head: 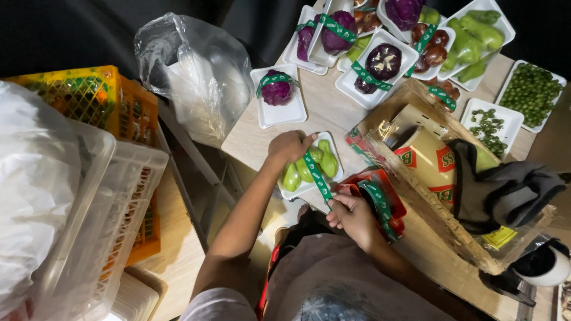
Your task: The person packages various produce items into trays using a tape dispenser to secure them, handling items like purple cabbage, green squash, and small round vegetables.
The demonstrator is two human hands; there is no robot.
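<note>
Near the middle of the frame, the left hand point(289, 147) is pressing down on the upper left corner of a white foam tray point(335, 144) holding several small green vegetables point(308, 167); its fingers point(307, 141) are curled and bunched on the top end of a green tape strip point(316, 177), pinning it against the tray. The right hand point(352, 215), just below and to the right, is pinching the lower end of the same strip between thumb and closed fingers, keeping it stretched diagonally across the vegetables. The tray is sitting at the near edge of the wooden bench point(333, 110), touching a red tape dispenser point(380, 202) loaded with a green roll, which is lying just right of the right hand.

Above it, another white tray with a purple vegetable point(276, 91) already banded in green is resting alone on the bench. More banded trays of purple, brown and green produce are crowding the upper right of the frame. An open cardboard box point(416, 202) with a dark cloth point(505, 187) draped over it is filling the right side. At the left, a yellow crate point(119, 104), a white plastic crate point(113, 196) and a clear plastic bag point(196, 77) are standing beside the bench.
</note>
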